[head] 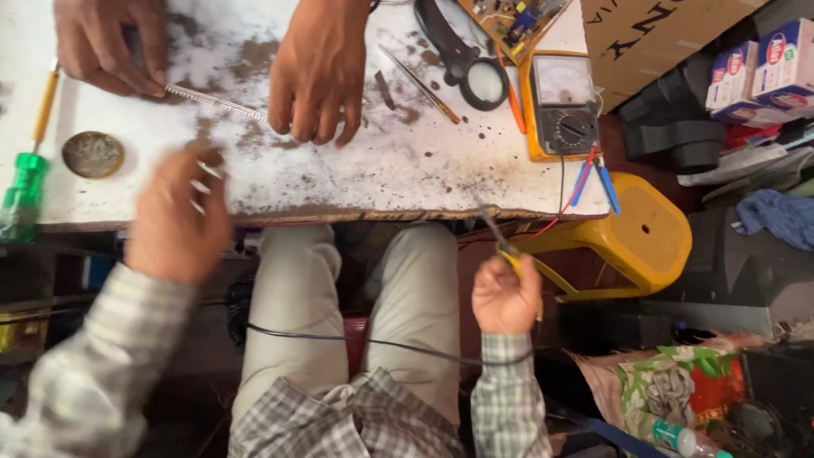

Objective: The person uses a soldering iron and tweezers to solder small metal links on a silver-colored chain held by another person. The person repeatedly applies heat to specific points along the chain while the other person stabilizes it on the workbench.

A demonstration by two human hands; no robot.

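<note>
My right hand (506, 294) is below the table's front edge, closed around a yellow-handled soldering iron (494, 231) whose thin metal tip points up toward the table. Its black cable (373, 343) runs across my lap. My left hand (178, 216) is blurred at the front edge of the stained white table (381, 170), fingers curled; I cannot make out whether it holds anything. Across the table, another person's two hands (318, 72) hold a thin metal strip (212, 102) flat on the tabletop.
A yellow multimeter (561, 106) with red and blue leads, a magnifying glass (485, 83) and a circuit board (513, 17) lie at the table's right. A green screwdriver (24, 191) and a round tin (93, 154) lie left. A yellow stool (644, 233) stands to the right.
</note>
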